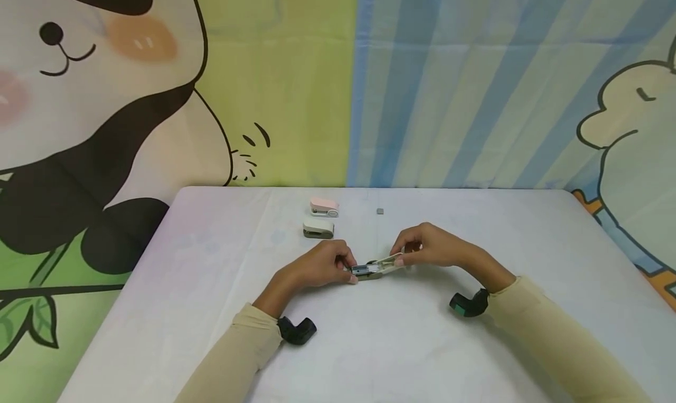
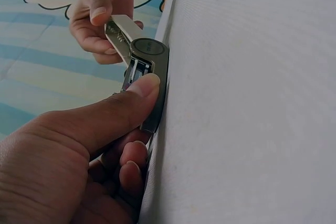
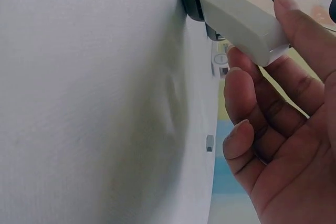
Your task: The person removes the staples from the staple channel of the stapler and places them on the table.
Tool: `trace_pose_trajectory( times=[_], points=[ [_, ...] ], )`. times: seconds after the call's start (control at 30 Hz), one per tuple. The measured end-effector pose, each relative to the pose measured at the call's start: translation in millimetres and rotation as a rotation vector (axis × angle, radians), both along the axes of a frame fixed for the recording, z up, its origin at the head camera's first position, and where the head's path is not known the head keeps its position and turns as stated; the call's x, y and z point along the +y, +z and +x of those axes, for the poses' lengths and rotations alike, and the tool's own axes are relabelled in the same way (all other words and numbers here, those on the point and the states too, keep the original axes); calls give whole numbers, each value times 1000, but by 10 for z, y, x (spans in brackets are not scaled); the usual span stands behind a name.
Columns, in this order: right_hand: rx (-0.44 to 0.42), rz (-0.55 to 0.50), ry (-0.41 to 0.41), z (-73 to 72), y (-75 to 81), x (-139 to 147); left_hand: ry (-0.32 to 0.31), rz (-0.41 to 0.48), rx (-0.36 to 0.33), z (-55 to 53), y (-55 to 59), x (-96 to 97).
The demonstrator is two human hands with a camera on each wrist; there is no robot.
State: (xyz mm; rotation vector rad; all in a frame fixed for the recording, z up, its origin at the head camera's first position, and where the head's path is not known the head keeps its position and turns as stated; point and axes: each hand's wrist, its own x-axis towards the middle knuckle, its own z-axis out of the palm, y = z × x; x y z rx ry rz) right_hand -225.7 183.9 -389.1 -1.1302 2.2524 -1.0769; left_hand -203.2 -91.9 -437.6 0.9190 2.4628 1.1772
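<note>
A small stapler [image 1: 368,270] with a dark grey-green base and a pale top cover lies spread wide between the two hands, its metal staple channel [image 2: 138,72] exposed. My left hand [image 1: 322,265] pinches the base end, with the thumb across the channel in the left wrist view. At the other end my right hand [image 1: 432,246] holds the raised cover [image 3: 244,23] between thumb and fingers. The base rests on or just above the white tabletop; I cannot tell which.
Beyond the hands stand a white-and-grey stapler [image 1: 318,229] and, behind it, a pink-and-white stapler [image 1: 324,207]. To their right lies a small grey block [image 1: 380,211], perhaps a strip of staples. The white table [image 1: 369,356] ends at a printed curtain [image 1: 454,86].
</note>
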Motion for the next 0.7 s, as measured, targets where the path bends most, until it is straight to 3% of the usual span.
trace_pose_trajectory(
  times=[0.23, 0.5, 0.7],
  points=[
    [3, 41, 12, 37, 15, 47, -10, -10, 1, 9, 6, 6],
    [58, 72, 15, 197, 273, -76, -11, -36, 30, 33, 53, -7],
    [121, 127, -28, 180, 274, -6, -9, -25, 103, -20, 90, 107]
  ],
)
